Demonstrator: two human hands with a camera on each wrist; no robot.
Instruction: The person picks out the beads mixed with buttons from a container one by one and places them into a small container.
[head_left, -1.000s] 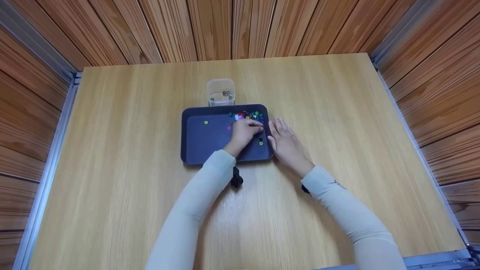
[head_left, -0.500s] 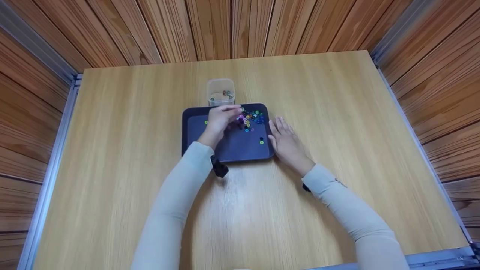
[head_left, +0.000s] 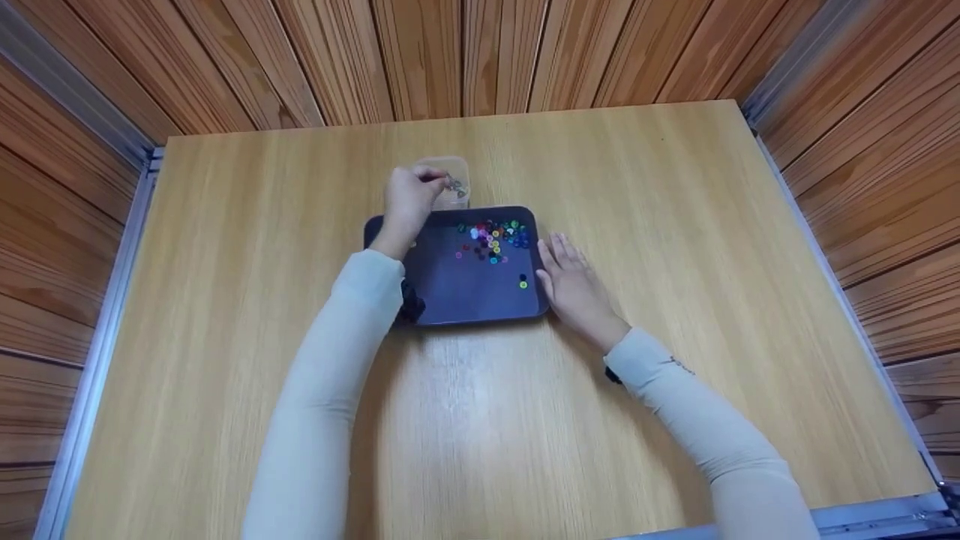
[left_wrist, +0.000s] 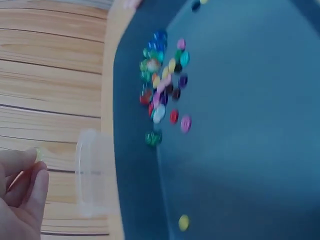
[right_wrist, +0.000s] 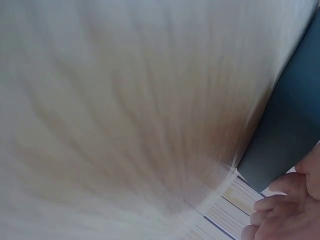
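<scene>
Between thumb and fingertips, my left hand (head_left: 409, 199) pinches a small, see-through, yellowish-green glass bead (left_wrist: 39, 155). That hand is over the near-left part of a clear plastic box (head_left: 459, 169), which holds a few glass beads (head_left: 456, 187). A dark blue tray (head_left: 480, 304) stands in front of the box. Toward its far right corner lie mixed colourful buttons (left_wrist: 186, 123) and shiny beads (left_wrist: 153, 138). My right hand (head_left: 579, 292) rests with fingers extended on the table against the tray's right side.
A yellow button (left_wrist: 184, 222) lies apart near the tray's left end. Another yellow button (head_left: 523, 285) sits by a dark one near the right wall. Wooden panels (head_left: 427, 60) border the light wood table (head_left: 712, 262).
My left hand has risen from the pile in the tray and travelled left and away to the plastic box, carrying the bead. My right hand has stayed beside the tray.
</scene>
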